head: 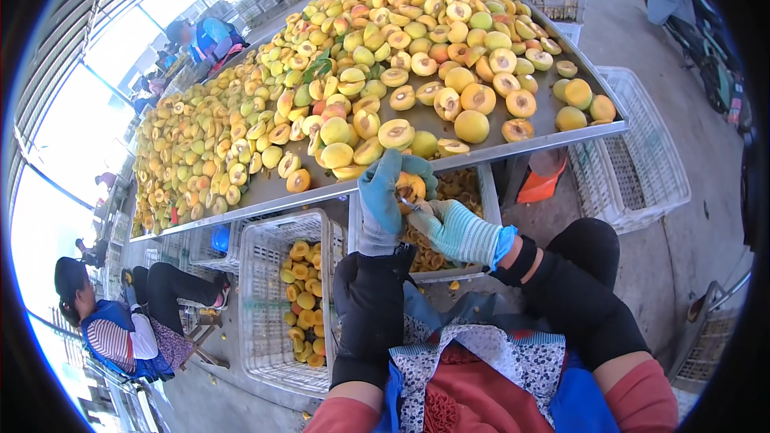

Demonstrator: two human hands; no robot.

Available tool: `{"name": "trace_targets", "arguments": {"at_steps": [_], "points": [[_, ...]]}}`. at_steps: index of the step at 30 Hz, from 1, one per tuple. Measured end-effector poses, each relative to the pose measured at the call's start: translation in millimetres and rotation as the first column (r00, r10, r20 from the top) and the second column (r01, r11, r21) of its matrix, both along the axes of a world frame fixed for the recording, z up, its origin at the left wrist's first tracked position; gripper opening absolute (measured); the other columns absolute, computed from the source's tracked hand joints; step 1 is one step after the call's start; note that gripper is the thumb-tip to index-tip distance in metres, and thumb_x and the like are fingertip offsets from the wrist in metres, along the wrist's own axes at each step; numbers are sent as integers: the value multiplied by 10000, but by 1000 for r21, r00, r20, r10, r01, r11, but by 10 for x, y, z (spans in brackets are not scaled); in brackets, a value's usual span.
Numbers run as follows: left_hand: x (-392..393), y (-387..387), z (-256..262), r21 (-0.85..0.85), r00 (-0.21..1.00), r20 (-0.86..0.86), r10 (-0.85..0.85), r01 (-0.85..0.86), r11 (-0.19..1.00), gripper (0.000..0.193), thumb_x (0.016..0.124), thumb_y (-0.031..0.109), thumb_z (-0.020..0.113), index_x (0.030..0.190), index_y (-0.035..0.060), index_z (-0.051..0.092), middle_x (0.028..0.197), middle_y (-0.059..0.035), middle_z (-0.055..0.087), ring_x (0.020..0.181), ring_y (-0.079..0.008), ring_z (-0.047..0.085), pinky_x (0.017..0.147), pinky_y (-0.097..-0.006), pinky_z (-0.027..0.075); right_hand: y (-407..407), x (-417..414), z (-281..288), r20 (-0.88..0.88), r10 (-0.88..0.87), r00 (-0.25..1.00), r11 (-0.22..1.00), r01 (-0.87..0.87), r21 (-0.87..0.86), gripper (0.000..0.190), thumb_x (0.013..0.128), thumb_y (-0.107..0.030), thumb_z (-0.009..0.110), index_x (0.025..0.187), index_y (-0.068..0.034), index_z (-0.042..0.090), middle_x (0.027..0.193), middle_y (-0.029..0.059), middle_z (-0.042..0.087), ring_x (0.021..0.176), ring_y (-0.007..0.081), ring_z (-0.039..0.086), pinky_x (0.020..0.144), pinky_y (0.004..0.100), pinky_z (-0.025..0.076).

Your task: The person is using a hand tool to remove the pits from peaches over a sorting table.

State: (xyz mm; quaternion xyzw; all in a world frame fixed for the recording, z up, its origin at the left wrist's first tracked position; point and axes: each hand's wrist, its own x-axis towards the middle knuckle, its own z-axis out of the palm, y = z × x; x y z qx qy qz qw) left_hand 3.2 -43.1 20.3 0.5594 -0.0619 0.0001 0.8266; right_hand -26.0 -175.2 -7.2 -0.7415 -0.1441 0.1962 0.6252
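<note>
My left hand point(385, 192), in a teal-coated work glove, holds a halved peach point(411, 187) just off the near edge of a metal table point(517, 149). My right hand point(462, 230), in a striped knit glove, grips a small metal tool point(409, 203) whose tip is at the cut face of the fruit. Its handle is hidden by the fingers. Heaped on the table lie many peach halves point(396, 133), some with the stone in, some cut side down. Under my hands stands a crate point(492, 198) of brownish pits or scraps point(460, 187).
A white plastic crate point(252, 313) with hollowed peach halves point(305, 300) stands at lower left. Nested crates point(659, 192) and an orange-red object point(541, 180) are at right. One co-worker point(114, 331) sits at left; others work beyond the table.
</note>
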Motion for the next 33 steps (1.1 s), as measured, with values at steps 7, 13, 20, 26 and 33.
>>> {"name": "trace_targets", "arguments": {"at_steps": [7,13,20,26,33], "points": [[56,-46,-90,161,998,-61,34,-24,987,470,963,407,510,875,-34,648,748,-132,666,611,-187,644,517,-291,539,18,-67,-120,-27,-39,999,993,42,114,430,991,-427,462,810,-50,563,595,-4,517,470,96,483,431,261,398],[-8,-67,-55,-165,991,-127,-49,28,986,494,956,418,500,807,-31,643,743,-143,663,598,-214,641,519,-301,538,-150,-166,222,-564,312,765,891,-30,453,455,960,-537,456,729,-149,510,528,-56,393,367,67,345,336,234,257],[122,59,-97,126,967,-99,-234,246,961,470,935,406,527,799,-27,648,734,-139,659,590,-222,635,541,-328,533,-181,-182,196,-539,240,808,945,-67,321,475,922,-594,492,736,-158,522,511,-78,360,377,50,330,334,219,238],[9,41,-142,-172,968,-55,-243,231,958,450,941,413,509,816,-2,626,761,-146,652,604,-246,632,531,-346,527,-239,-150,134,-579,436,689,836,-71,544,438,954,-515,500,775,-120,562,552,-34,460,404,71,393,361,220,297],[100,-56,-272,-298,990,-43,-132,113,948,431,950,445,491,873,36,604,799,-143,639,642,-250,636,529,-364,548,-65,-93,-241,-96,83,992,984,-67,164,439,954,-524,500,766,-130,548,565,-37,463,429,68,400,385,224,310]]}}
